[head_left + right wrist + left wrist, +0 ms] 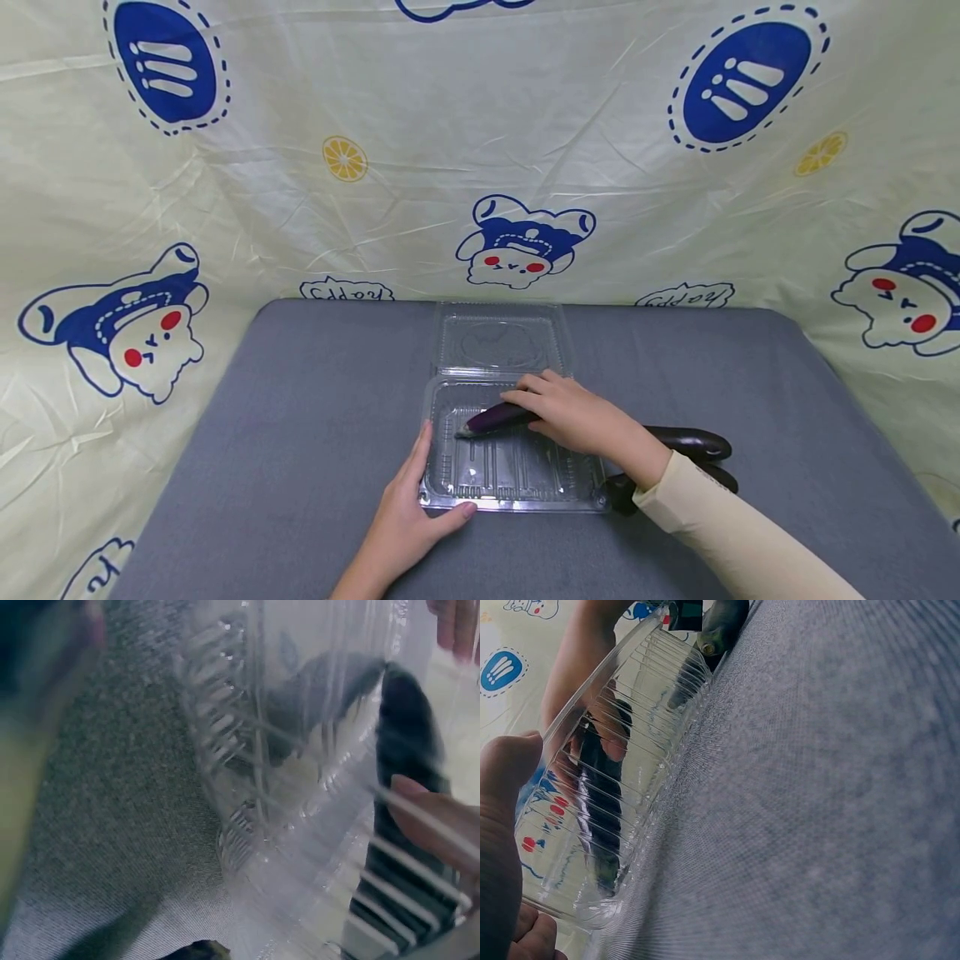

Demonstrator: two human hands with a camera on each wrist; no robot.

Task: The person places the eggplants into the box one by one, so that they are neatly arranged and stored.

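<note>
A dark purple eggplant (498,418) lies slanted in the base of a clear plastic clamshell box (517,505), its end towards the left side. My right hand (573,412) grips it from above, thumb on one side and fingers on the other. In the right wrist view the thumb presses on the eggplant (409,742) behind the clear wall. My left hand (408,508) rests at the box's left front corner, fingers along the left side and thumb on the front rim. In the left wrist view the left thumb (510,761) touches the rim.
The box's lid (498,337) lies folded back behind the base. Other eggplants (693,442) lie on the grey cloth right of the box, partly hidden under my right forearm. A printed curtain (405,217) hangs around the table's back and sides.
</note>
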